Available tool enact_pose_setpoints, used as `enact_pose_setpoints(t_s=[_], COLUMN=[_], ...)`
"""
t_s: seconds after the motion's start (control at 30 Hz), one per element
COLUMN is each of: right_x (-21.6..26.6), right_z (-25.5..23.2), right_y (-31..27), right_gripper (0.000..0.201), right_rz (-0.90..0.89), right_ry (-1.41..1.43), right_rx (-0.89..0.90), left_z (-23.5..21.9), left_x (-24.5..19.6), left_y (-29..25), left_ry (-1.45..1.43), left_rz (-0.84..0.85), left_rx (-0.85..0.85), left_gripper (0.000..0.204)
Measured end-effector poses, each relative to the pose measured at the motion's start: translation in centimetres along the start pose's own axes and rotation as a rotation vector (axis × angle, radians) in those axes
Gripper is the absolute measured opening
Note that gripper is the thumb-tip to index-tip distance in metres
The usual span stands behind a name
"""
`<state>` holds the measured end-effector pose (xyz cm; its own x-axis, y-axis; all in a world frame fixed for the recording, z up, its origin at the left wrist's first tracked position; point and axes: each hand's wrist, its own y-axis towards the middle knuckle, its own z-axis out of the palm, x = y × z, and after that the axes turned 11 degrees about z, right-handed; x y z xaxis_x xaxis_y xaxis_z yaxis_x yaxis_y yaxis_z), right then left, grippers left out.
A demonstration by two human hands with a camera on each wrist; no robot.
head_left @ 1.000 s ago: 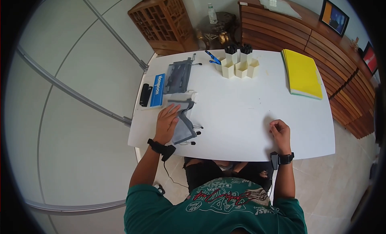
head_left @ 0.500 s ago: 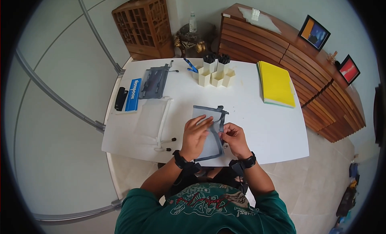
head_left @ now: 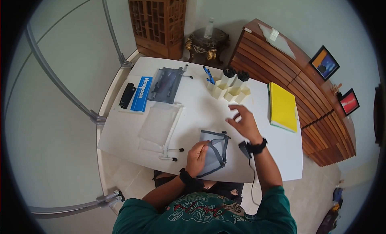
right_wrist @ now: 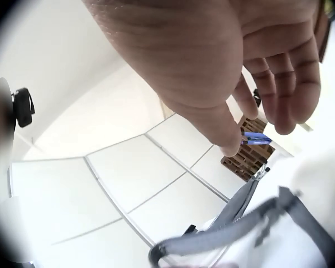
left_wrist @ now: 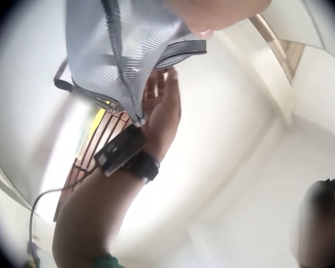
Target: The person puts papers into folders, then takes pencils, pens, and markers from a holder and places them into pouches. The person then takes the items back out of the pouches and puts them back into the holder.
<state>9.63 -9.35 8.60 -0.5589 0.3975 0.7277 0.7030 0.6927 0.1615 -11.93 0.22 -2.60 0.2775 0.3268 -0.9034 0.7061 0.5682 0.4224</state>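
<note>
My left hand (head_left: 197, 157) grips the left side of a grey mesh zipper pouch (head_left: 212, 163) near the table's front edge, thumb on top. In the left wrist view, the pouch's sheer fabric (left_wrist: 92, 50) and dark trim fill the upper part. Its grey edging (right_wrist: 212, 237) bows upward in the right wrist view. My right hand (head_left: 244, 123) hovers past the pouch with nothing in it, its fingers loosely bent and apart from the thumb. Beyond that hand stands a cream hexagonal pen holder (head_left: 230, 91) with blue pens (head_left: 209, 75) and black-topped pens (head_left: 229, 72).
A white mesh pouch (head_left: 159, 123) lies at left, and a dark grey pouch (head_left: 165, 85) with items inside lies behind it. Beside them are a blue notebook (head_left: 141, 94) and a black stapler (head_left: 127, 95). Yellow folders (head_left: 283, 107) are stacked at right.
The grey pouch went from the left stack to the front middle of the table. My right hand worked at its edge, then moved off toward the pen holder; the left now grips the pouch.
</note>
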Motion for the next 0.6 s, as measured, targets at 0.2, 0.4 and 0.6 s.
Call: enact_pose_setpoints(t_s=[0.2,0.4,0.6], right_x=[1.9,0.8,0.0], right_z=[4.2,7.5,8.1], right_y=[14.9,22.8,24.9], right_gripper=[0.065,0.068,0.040], right_rz=[-0.160,-0.007,-0.047], right_ry=[-0.318,-0.521,-0.522], right_rx=[-0.074,-0.011,-0.067], left_z=[-0.6,-0.5,-0.6], left_x=[-0.3,0.1,-0.5], left_y=[0.4,0.2,0.4], left_ry=[-0.027,-0.094,-0.126], left_rz=[-0.042,-0.093,-0.108], left_rx=[0.048,0.045,0.051], left_gripper=[0.026,0.024,0.024])
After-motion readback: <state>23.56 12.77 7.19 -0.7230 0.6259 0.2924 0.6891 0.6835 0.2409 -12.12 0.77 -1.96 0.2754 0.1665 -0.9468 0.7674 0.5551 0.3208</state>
